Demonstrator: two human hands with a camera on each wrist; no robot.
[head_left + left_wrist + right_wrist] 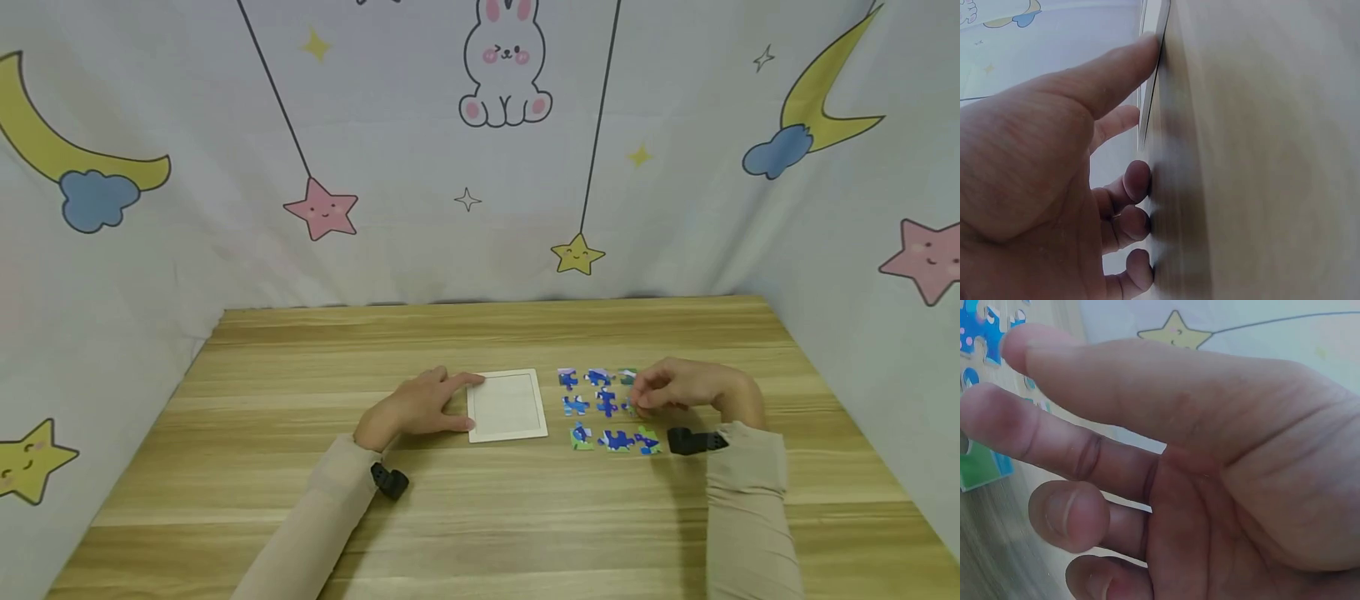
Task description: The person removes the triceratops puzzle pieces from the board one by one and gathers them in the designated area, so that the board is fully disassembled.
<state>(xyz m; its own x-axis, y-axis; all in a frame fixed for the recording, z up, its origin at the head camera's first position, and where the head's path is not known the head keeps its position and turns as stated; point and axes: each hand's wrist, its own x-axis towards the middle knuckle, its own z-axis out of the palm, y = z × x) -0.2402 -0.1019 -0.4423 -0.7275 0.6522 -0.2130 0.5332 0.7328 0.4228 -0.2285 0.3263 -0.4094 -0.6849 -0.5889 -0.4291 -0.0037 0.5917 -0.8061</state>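
Head view: puzzle tray [507,405] at table [480,517] centre, no piece in it that I see. Puzzle pieces [606,408] all loose just right of tray. Left hand [415,407] steadies tray edge, fingers straight. Right hand [678,386] over pieces, fingers curled; grip I cannot tell. Judging barely begun.

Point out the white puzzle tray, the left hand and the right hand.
white puzzle tray [508,406], head view, bare middle of its board.
left hand [414,408], head view, back of the hand.
right hand [678,385], head view, back of the hand.
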